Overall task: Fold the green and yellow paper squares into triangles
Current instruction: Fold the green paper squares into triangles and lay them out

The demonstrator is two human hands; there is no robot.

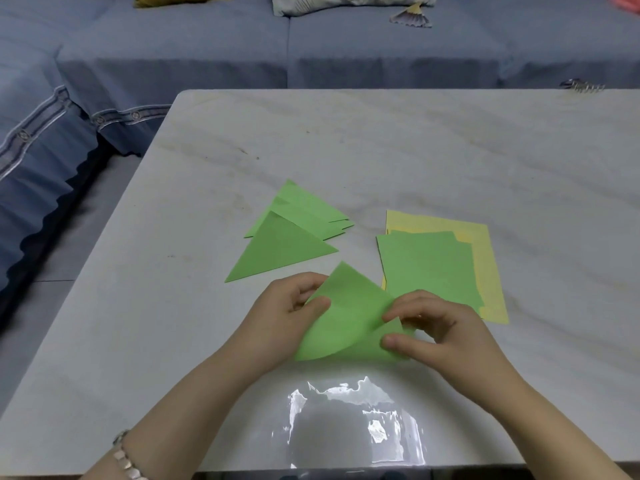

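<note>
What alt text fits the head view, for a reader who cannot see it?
Two hands curl a green paper square over on a pale table: the left hand pinches its left edge, the right hand its right corner. Beyond lie folded green triangles and, to their right, green squares stacked on yellow squares.

A clear bag (pixel 349 427) lies on the table (pixel 415 150) (sofa (pixel 207 50) behind).

Head view; faces forward-down, close over table (pixel 381 150); margins seemingly warped.
</note>
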